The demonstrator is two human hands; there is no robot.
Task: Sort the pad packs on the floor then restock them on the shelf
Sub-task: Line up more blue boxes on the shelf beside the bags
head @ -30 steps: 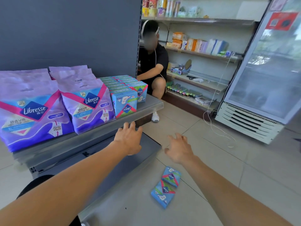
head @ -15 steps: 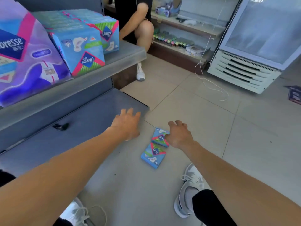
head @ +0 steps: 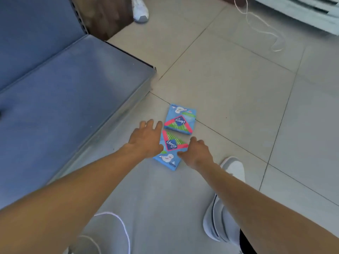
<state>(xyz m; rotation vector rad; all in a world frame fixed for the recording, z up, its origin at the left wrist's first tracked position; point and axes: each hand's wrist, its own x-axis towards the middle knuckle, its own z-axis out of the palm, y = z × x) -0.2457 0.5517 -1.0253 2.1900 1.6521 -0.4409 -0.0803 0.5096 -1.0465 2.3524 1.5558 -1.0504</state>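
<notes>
On the floor tiles (head: pixel 229 85) beside the bottom shelf (head: pixel 73 99), two blue pad packs lie end to end. Near pack (head: pixel 171 146) sits between both hands, long axis running away from the person; far pack (head: pixel 180 119) just beyond. Left hand (head: pixel 145 139) and right hand (head: pixel 197 153) are spread, empty, flanking the near pack's long sides, about equally close.

Two blue pad packs lie on the floor tiles (head: pixel 229 85) just off the corner of the grey shelf base (head: pixel 73 92): the near pack (head: pixel 169 150) and the far pack (head: pixel 180 120). Two bare hands reach beside them, the left hand (head: pixel 145 138) and the right hand (head: pixel 197 152). Three white shoes show around that base, and one white cord (head: pixel 264 26) lies well beyond it.
</notes>
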